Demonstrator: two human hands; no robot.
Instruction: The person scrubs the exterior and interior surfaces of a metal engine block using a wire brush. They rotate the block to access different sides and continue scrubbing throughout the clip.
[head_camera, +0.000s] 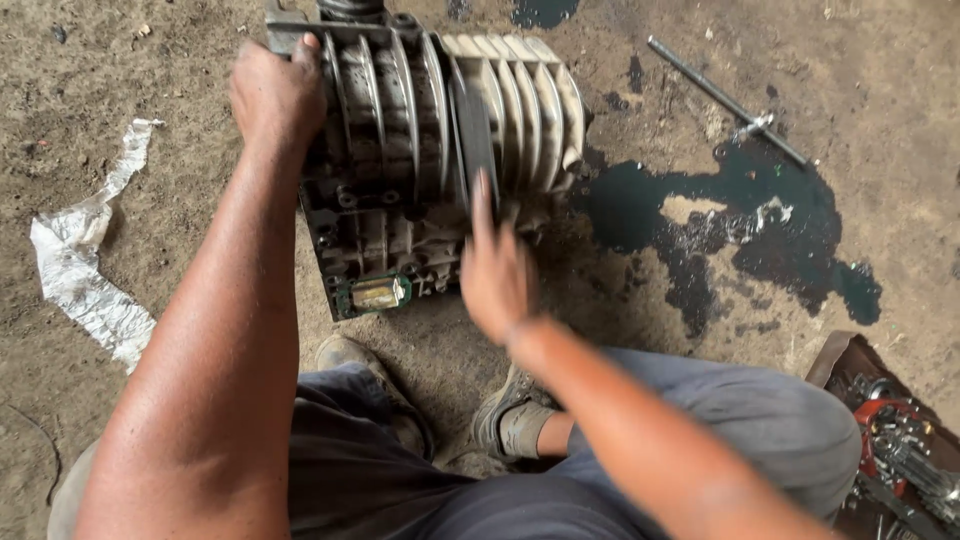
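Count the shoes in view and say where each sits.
2: one shoe below the ribbed metal casing, near the left forearm; the other shoe under the right wrist.

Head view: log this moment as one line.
left hand: grips finned metal housing top edge | right hand: open, blurred, fingers on housing's dark middle band | dirt floor: dark spill

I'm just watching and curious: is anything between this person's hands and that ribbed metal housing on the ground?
Nothing visible. The left hand already rests on the top left corner of the ribbed metal housing. The right hand, blurred, has its fingers against the housing's front, near the middle seam.
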